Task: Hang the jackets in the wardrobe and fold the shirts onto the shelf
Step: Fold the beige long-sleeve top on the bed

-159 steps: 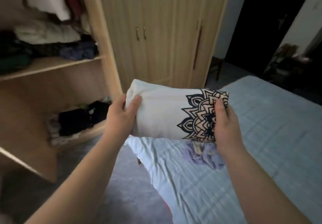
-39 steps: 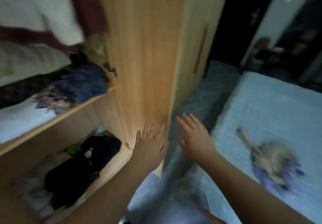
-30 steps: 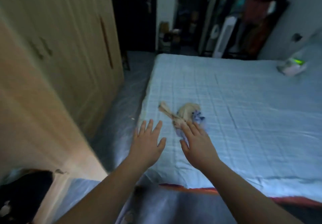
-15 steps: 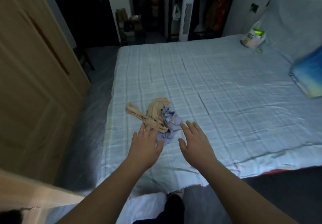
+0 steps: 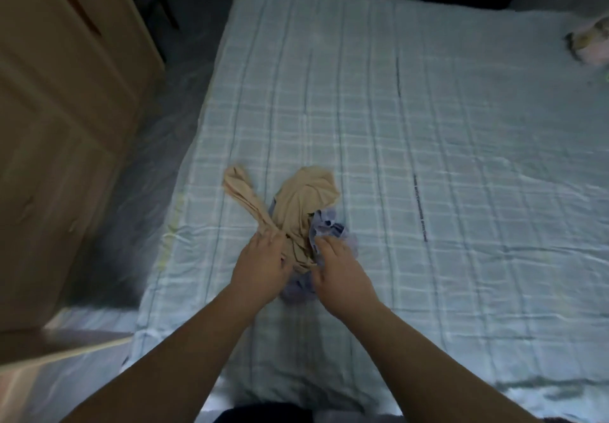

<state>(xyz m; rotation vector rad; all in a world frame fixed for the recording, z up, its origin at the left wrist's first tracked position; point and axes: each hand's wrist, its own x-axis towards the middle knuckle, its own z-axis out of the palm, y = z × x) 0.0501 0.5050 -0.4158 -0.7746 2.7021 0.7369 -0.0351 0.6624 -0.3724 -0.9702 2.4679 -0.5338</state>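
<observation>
A crumpled beige garment (image 5: 301, 198) lies on a lavender one (image 5: 331, 226) near the left edge of the light blue checked bed (image 5: 428, 159). One beige sleeve sticks out to the upper left. My left hand (image 5: 263, 264) rests on the near end of the beige garment, fingers curled into the cloth. My right hand (image 5: 339, 274) is beside it with its fingers closed on the lavender fabric. More lavender cloth shows beneath and between both hands. The wardrobe shelves are out of view.
Closed wooden wardrobe doors (image 5: 66, 109) stand on the left, and an open door's edge (image 5: 49, 347) juts in at the lower left. A narrow strip of grey floor (image 5: 158, 146) runs between wardrobe and bed. A small bag (image 5: 590, 43) lies at the bed's far right.
The folded white shirt I held earlier is gone from my hands. I turned from the wardrobe to the bed, and both open hands came down onto the beige and lavender bundle.
</observation>
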